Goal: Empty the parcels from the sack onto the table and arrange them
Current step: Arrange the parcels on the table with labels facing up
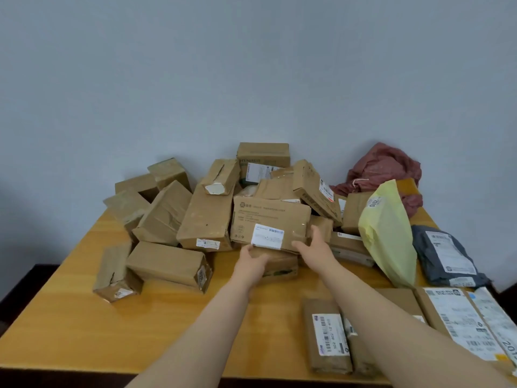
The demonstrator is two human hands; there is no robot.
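Observation:
A heap of brown cardboard parcels covers the far half of the wooden table (pixel 70 326). In front of the heap lies a flat brown box with a white label (pixel 268 219), tilted on top of a smaller box (pixel 279 266). My left hand (pixel 251 261) grips the labelled box's near left edge from below. My right hand (pixel 313 245) holds its near right corner, thumb up against the side. The red sack (pixel 383 169) lies crumpled at the back right against the wall.
A yellow plastic mailer (pixel 389 233) and a grey mailer (pixel 444 256) lie at the right. Flat labelled parcels (pixel 327 334) are lined up along the near right edge. Two loose boxes (pixel 167 264) sit at the left.

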